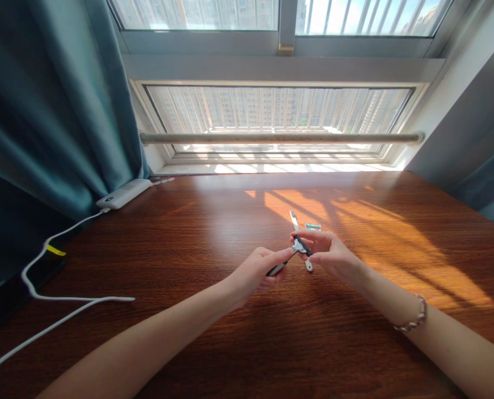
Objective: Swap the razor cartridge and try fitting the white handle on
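Note:
My left hand (260, 271) is closed around the dark handle of a razor (291, 256) held just above the wooden table (189, 249). My right hand (329, 254) pinches the razor's black head between thumb and fingers. A second, white-handled razor (296, 223) lies on the table just beyond my hands, its lower end showing under my right hand. A small clear green-tinted cap or cartridge (313, 226) lies beside it. A beaded bracelet (415, 317) sits on my right wrist.
A white power bank (124, 193) rests at the table's back left, with a white cable (51, 277) trailing toward the left front edge. Teal curtains (43, 111) hang at left. A window with a horizontal rail (280, 137) is behind the table. Sunlight falls on the right half.

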Demonstrator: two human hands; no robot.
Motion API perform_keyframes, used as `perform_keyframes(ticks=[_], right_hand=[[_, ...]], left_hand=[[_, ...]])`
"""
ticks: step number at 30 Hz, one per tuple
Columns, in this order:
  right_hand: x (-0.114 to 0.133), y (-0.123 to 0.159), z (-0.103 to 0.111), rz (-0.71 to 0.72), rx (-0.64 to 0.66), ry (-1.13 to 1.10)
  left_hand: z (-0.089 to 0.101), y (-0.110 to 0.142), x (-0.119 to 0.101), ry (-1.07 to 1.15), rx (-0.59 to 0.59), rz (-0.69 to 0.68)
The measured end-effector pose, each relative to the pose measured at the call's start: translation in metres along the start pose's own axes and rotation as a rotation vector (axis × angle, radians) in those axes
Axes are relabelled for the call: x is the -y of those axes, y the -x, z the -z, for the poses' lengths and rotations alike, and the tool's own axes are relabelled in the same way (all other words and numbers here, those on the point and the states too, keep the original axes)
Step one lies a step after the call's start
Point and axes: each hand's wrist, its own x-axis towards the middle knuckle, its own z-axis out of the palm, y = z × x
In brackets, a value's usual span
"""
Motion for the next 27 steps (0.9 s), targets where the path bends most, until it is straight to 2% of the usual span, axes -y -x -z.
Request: perform_keyframes(ticks=[16, 27], right_hand=[[-0.0014, 0.0001, 0.0008, -0.006, 0.007, -0.025], [-0.0022, -0.0013, 0.0011, 0.019, -0.034, -0.039]], left_hand=[[-0.0010, 0.0015, -0.0015, -0.042, -0.019, -0.004], [-0.0026, 0.0020, -0.0026, -0.040, -0.081, 0.001]])
